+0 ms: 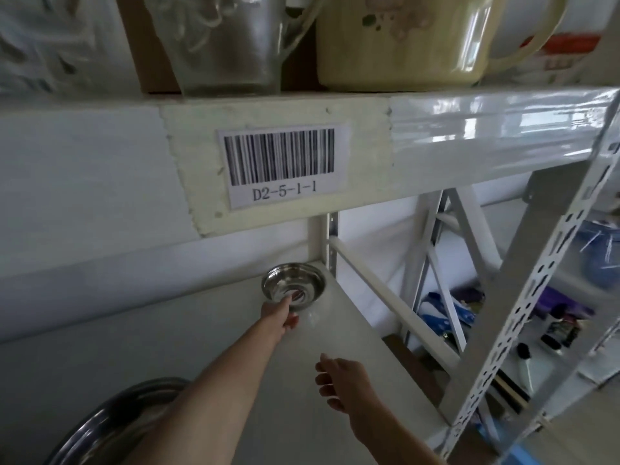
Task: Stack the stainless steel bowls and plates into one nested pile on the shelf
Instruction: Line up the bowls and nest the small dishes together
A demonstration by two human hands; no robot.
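A small stainless steel bowl [293, 285] sits at the back right corner of the white shelf board [167, 337], against the rear upright. My left hand [280, 315] reaches far in and pinches the bowl's near rim, thumb inside and fingers curled under the edge. My right hand [339, 380] hovers over the front part of the shelf with relaxed, spread fingers and holds nothing. A large stainless steel bowl or plate [110, 417] lies at the bottom left, partly hidden by my left forearm and cut off by the frame edge.
The shelf above, its beam [469, 129] bearing a barcode label [283, 164], hangs low overhead and carries a glass jug [221, 45] and a cream pot [402, 41]. A perforated upright [536, 286] and diagonal braces bound the right side.
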